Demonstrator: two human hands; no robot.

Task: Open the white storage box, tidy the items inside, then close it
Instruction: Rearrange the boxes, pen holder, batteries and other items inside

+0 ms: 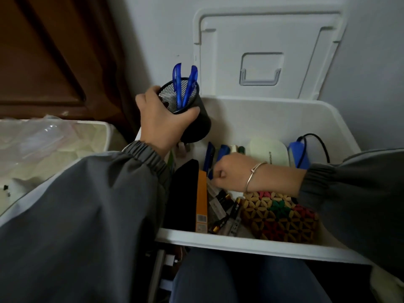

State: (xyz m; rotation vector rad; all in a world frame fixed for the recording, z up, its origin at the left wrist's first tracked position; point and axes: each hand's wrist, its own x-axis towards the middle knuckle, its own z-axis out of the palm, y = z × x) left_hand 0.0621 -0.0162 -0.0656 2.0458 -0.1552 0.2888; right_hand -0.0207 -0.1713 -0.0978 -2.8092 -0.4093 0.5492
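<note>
— How do we hold our left hand (161,119)?
— We wrap it round the mesh cup (202,125) just below the rim. Our thumb lies across the near side of the grip, our fingers curl round the far side, and the back of the hand faces us. The wrist rises out of our grey left sleeve (87,204).
— And our right hand (231,173)?
— It is lower than that grip and off to its right, knuckles up, fingers curled under. We cannot tell whether they pinch anything. Our right wrist (269,180) wears a thin bangle (254,171), and the forearm comes in level from our right sleeve (349,178).
</note>
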